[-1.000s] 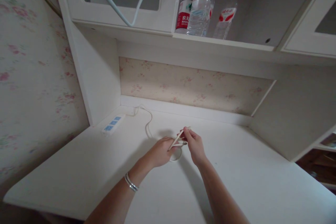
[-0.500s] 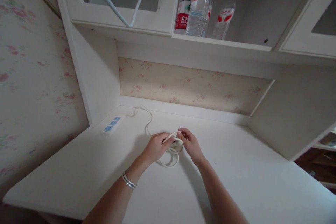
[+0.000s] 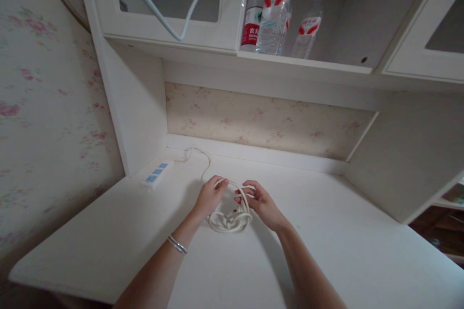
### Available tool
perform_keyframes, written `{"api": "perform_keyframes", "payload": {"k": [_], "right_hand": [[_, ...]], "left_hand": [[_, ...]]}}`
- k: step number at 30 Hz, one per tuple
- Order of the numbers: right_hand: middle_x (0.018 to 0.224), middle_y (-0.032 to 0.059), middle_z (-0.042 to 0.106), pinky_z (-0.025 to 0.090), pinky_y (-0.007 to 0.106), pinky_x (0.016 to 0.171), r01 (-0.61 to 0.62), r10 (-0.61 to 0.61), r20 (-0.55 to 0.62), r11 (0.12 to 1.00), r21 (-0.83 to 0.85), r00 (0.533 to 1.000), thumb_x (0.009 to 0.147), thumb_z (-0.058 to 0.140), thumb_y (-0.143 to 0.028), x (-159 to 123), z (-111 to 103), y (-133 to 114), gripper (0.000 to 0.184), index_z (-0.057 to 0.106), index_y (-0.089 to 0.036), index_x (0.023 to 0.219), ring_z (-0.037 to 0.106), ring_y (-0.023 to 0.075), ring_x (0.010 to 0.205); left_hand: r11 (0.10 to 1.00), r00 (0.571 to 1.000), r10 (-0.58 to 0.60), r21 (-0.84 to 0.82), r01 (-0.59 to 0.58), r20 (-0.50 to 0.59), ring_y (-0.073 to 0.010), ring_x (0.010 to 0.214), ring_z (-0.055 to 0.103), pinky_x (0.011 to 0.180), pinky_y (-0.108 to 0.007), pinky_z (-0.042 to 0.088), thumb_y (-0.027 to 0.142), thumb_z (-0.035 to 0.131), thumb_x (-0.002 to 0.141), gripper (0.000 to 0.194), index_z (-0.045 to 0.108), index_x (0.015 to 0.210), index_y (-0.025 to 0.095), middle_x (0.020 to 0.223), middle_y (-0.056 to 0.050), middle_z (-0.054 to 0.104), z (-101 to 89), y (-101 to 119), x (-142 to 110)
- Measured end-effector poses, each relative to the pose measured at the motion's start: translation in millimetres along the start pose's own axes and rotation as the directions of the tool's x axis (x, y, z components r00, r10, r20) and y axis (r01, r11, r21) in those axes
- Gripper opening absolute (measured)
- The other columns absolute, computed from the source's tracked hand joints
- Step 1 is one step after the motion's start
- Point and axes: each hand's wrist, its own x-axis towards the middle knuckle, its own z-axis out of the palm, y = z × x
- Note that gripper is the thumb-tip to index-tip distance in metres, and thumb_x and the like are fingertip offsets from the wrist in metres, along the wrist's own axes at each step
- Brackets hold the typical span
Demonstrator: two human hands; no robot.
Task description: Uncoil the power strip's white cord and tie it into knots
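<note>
A cream power cord (image 3: 230,227) hangs in a loose, tangled loop above the white desk, its plug seemingly inside the coil. Thumb and fingers of my left hand (image 3: 210,195) pinch the upper left of the loop. At the loop's right side is my right hand (image 3: 263,203), fingers spread and curved around the cord without closing on it; whether the fingertips touch it I cannot tell. From my left hand the cord runs back to a white power strip (image 3: 156,175) with blue socket faces, lying at the desk's left rear.
The white desk (image 3: 344,236) has side panels left and right. Above it hangs a cabinet with several plastic bottles (image 3: 273,14) on its open shelf. A pale bent rod or tube (image 3: 181,36) crosses the left cabinet door. Floral wallpaper covers the left wall.
My hands have moved apart, the left one slightly leftward. My right hand's fingers have opened from the cord. The bundle has loosened into a wider loop hanging between my hands.
</note>
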Motion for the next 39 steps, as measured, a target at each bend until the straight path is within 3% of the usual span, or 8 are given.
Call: {"api": "perform_keyframes", "payload": {"k": [6,15,21,25,28,33,36,39], "right_hand": [[0.087,0.0045,0.065,0.044,0.026,0.07,0.067,-0.089,-0.084,0.97,-0.234,0.993,0.078,0.062,-0.033,4,-4,6,0.016,0.068,-0.018,0.082,0.058,0.0145,0.079],[0.082,0.0026,0.069,0.049,0.024,0.066,-0.184,0.195,-0.016,0.946,0.268,0.981,0.068,0.07,-0.021,-2,3,6,0.027,0.06,-0.021,0.094,0.065,0.0147,0.074],[0.092,0.0081,0.069,0.049,0.024,0.068,-0.199,0.187,0.069,0.894,0.402,0.98,0.061,0.055,-0.01,-4,-1,-5,0.046,0.063,-0.016,0.106,0.065,0.0182,0.086],[0.1,0.0034,0.066,0.048,0.025,0.069,-0.164,0.154,0.07,0.968,0.19,0.986,0.058,0.058,-0.004,-7,3,-5,0.061,0.059,-0.024,0.116,0.062,0.0207,0.097],[0.094,0.0027,0.064,0.048,0.028,0.069,-0.049,0.052,0.04,0.996,-0.073,0.998,0.067,0.062,-0.014,-5,4,2,0.049,0.06,-0.026,0.114,0.062,0.0202,0.092],[0.102,0.0047,0.059,0.042,0.033,0.089,0.19,-0.211,0.011,0.851,-0.49,0.977,0.076,0.06,-0.026,3,-2,11,0.025,0.069,-0.026,0.099,0.056,0.0172,0.098],[0.111,0.0056,0.056,0.037,0.034,0.095,0.154,-0.298,-0.171,0.808,-0.568,0.939,0.077,0.06,-0.035,7,-5,11,0.018,0.072,-0.025,0.087,0.05,0.0193,0.109],[0.1,0.0065,0.063,0.039,0.037,0.093,0.072,-0.248,-0.4,0.911,-0.406,0.883,0.082,0.052,-0.044,10,-6,9,0.028,0.069,-0.021,0.085,0.056,0.0197,0.1]], "left_hand": [[0.993,0.99,0.074,-0.103,-0.062,0.119,-0.0151,0.083,0.059,0.077,-0.025,0.044,0.043,0.045,0.086,0.03,0.056,0.098,0.018,0.09,-0.003,0.064,3.6,1,-4],[0.991,0.981,0.05,-0.133,-0.025,0.187,-0.0166,0.091,0.061,0.08,-0.026,0.046,0.039,0.05,0.084,0.027,0.052,0.103,0.019,0.099,-0.005,0.065,10.0,-2,-7],[0.996,0.988,0.07,0.038,-0.076,0.139,-0.0169,0.101,0.059,0.089,-0.029,0.044,0.038,0.041,0.089,0.036,0.05,0.122,0.024,0.113,-0.003,0.064,9.5,0,-9],[0.982,0.976,0.152,0.09,-0.167,0.158,-0.016,0.111,0.054,0.098,-0.029,0.039,0.037,0.036,0.091,0.038,0.054,0.123,0.027,0.122,-0.002,0.06,5.7,0,-7],[0.977,0.978,0.149,0.129,-0.168,0.146,-0.0163,0.107,0.057,0.096,-0.029,0.041,0.037,0.036,0.091,0.038,0.055,0.122,0.026,0.119,-0.002,0.062,4.1,-5,-6],[0.986,0.967,0.105,0.099,-0.131,0.233,-0.016,0.11,0.056,0.096,-0.027,0.041,0.04,0.038,0.09,0.04,0.057,0.121,0.024,0.121,-0.002,0.061,3.3,-11,-5],[0.989,0.965,0.093,0.088,-0.117,0.245,-0.0158,0.106,0.058,0.093,-0.025,0.041,0.043,0.036,0.09,0.042,0.059,0.118,0.022,0.118,-0.003,0.063,3.3,-4,-7],[0.984,0.961,0.105,0.11,-0.137,0.256,-0.0151,0.092,0.062,0.081,-0.023,0.044,0.046,0.032,0.091,0.044,0.062,0.111,0.022,0.104,-0.002,0.068,3.7,9,-12]]}}
